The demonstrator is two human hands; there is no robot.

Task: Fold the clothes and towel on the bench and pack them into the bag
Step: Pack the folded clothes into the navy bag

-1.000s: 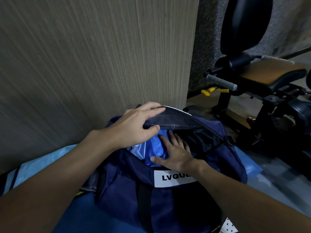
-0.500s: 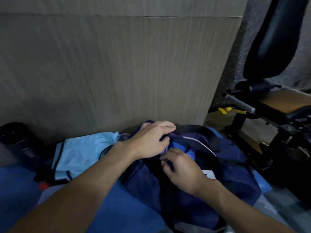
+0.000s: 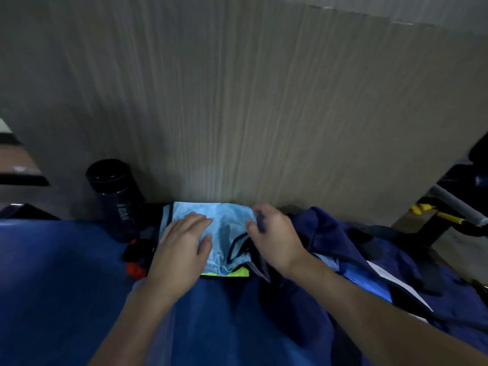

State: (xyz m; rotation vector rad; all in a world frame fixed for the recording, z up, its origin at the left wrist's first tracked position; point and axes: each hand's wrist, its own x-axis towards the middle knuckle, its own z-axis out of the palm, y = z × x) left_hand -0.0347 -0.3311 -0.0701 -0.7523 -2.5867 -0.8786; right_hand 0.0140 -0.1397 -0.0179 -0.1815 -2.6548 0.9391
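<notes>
Both hands I see on the light-blue garment [image 3: 227,225]. The left hand [image 3: 182,244] lies flat, fingers straight; the right hand [image 3: 274,239] pinches its edge.

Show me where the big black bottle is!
In the head view, the black bottle stands on the left, close to the wall, just left of the light blue garment.

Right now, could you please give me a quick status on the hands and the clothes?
Left hand flat on light blue garment. Right hand pinches its right edge. Navy bag just right of it, nothing between.
</notes>
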